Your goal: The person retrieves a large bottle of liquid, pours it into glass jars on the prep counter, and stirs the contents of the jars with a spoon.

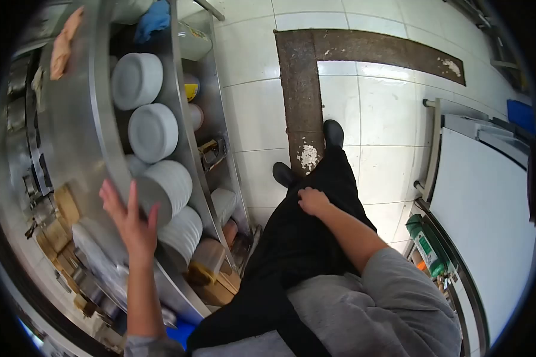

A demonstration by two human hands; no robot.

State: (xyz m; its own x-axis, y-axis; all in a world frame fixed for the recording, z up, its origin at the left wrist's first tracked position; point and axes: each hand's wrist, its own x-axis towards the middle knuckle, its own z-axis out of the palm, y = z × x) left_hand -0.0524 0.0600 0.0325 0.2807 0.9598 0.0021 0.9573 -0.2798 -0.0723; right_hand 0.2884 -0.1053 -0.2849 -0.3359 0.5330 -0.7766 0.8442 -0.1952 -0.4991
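Observation:
My left hand (132, 223) is open with its fingers spread, in front of the edge of the steel counter (80, 152). It holds nothing and overlaps a stack of white plates (173, 181) on the shelf below. Another plate stack (181, 233) stands just right of the wrist. My right hand (314, 201) hangs low in front of the black apron (298, 244), its fingers loosely curled with nothing visible in them.
Further along the shelf are two stacks of white bowls or dishes (153, 132) and a blue cloth (153, 21). A plastic tub (208, 256) sits nearer. Dark strips (301, 83) cross the white tiled floor. To the right stands a white-topped unit (479, 196) with a rail, near a green package (426, 245).

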